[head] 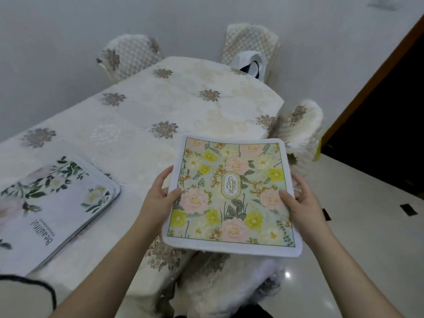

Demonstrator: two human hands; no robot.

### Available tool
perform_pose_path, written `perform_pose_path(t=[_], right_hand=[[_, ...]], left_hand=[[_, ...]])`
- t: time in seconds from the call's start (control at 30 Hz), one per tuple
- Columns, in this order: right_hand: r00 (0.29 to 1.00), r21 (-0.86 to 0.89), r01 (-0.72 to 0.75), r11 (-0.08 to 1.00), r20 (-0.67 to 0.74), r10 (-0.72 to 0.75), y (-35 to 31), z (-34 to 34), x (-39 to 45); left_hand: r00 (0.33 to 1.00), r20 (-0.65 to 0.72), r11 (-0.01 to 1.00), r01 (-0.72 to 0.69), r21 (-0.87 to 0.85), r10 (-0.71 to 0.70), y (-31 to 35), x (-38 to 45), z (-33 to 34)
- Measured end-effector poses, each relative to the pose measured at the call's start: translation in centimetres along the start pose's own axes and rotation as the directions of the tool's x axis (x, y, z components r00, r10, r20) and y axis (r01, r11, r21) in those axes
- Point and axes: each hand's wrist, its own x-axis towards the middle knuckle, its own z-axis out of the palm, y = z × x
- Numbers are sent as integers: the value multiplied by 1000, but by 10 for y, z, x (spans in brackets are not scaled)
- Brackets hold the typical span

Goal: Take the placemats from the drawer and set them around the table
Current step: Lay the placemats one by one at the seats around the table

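Observation:
I hold a square placemat (231, 193) printed with pink and yellow flowers and the word GARDEN, above the table's near right edge. My left hand (160, 195) grips its left edge, thumb on top. Its right edge is pinched by my right hand (298, 200). A stack of white placemats (55, 207) with green leaves and the word Beautiful lies on the table (174, 106) at the near left. The table wears a cream cloth with brown flower patches.
Covered chairs stand around the table: two at the far end (130, 56) (250, 42), one at the right side (298, 125), one below the held mat (229, 283). A white bag (250, 63) sits on the far right chair. Glossy floor and a dark doorway (378, 125) lie to the right.

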Motion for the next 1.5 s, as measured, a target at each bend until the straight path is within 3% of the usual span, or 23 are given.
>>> perform_pose_path(t=[0.27,0.47,0.73,0.93,1.1,1.23,1.5], right_hand=[[956,-99,-54,994,284,80,-3,44,111],[846,-246,-13,969,514,141,10,78,185],[714,-367,117,923,677,179,19,132,224],[691,-439,169,882,691,212,40,166,234],[693,-508,228,831,684,228,57,180,247],[693,-534,345,772,700,174,60,188,245],[726,-572,428,700,679,111,59,193,245]], left_hand=[[959,-266,987,61,-147,-99,-26,13,2],[855,-475,968,115,-223,-211,-49,16,14],[683,-639,923,145,-357,-355,-73,10,30],[601,-686,897,128,-424,-410,-98,16,28],[590,-714,922,171,-347,-378,-122,18,27],[589,-743,941,291,-172,-318,-126,22,25],[610,-761,896,435,88,-221,-170,33,5]])
